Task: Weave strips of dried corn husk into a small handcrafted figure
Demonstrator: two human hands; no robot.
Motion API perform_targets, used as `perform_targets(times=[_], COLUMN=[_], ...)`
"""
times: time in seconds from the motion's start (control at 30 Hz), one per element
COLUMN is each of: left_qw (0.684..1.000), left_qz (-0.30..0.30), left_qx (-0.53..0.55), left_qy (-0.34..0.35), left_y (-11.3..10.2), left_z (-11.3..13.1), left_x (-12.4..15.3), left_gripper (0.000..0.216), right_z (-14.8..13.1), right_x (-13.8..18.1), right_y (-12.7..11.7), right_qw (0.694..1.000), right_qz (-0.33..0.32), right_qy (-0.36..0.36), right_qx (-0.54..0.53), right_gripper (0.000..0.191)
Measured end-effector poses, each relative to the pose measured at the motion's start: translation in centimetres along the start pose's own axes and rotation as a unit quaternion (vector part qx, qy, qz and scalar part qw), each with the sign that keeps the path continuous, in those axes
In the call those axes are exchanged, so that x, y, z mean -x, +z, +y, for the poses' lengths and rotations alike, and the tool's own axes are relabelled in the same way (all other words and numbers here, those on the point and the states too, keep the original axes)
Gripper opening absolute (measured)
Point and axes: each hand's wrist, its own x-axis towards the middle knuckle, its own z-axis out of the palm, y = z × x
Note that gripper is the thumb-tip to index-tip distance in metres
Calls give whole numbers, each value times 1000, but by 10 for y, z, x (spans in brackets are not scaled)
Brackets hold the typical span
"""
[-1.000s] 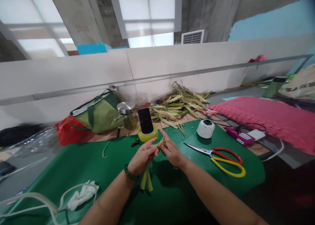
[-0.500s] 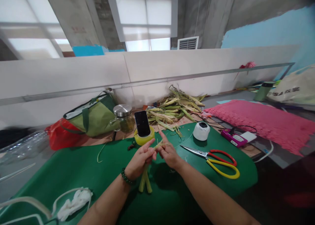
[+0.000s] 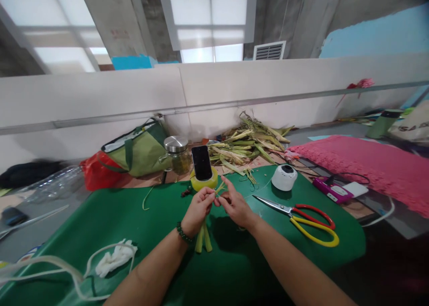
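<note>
Stalks (image 3: 203, 241): centre, ends pointing near.
Left hand (image 3: 200, 207): grip clamped on them, seemingly to steady.
Right hand (image 3: 236, 206): up at their tips; grip closed? Can't tell.
Scissors (image 3: 286, 208): right, handles nearer, presumably for reach.
Phone (image 3: 201, 163): far, propped by yellow roll (image 3: 204, 185), likely for viewing.

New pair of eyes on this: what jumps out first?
Probably the scissors, one handle red, one yellow, lying right of centre on the green work surface. Next, the bright pink cloth at far right, then the left hand holding pale green strips near the middle.
</note>
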Motion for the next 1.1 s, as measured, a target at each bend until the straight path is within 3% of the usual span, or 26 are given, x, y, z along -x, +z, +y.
perform_targets(times=[0.17, 0.3, 0.4, 0.6, 0.87, 1.1], left_qw=[1000, 997, 997, 999, 997, 994], left_qz=[-6, -60, -61, -42, -44, -72], left_qx=[27, 33, 30, 24, 64, 70], left_qy=[9, -21, -25, -2, -22, -40], left_y=[-3, 0, 3, 2, 2, 4], left_z=[8, 10, 7, 6, 7, 2], left_x=[2, 5, 6, 6, 7, 5], left_gripper=[39, 55, 52, 44, 88, 61], right_z=[3, 4, 2, 2, 9, 7], right_x=[-3, -4, -3, -2, -4, -2], right_y=[1, 0, 0, -1, 0, 3], right_qw=[997, 996, 997, 995, 988, 991], right_qz=[37, 74, 69, 94, 144, 130], right_qy=[52, 20, -7, 17, 46, -17], right_qx=[-51, -44, -19, 18, 2, 12], right_gripper=[17, 20, 20, 20, 24, 27])
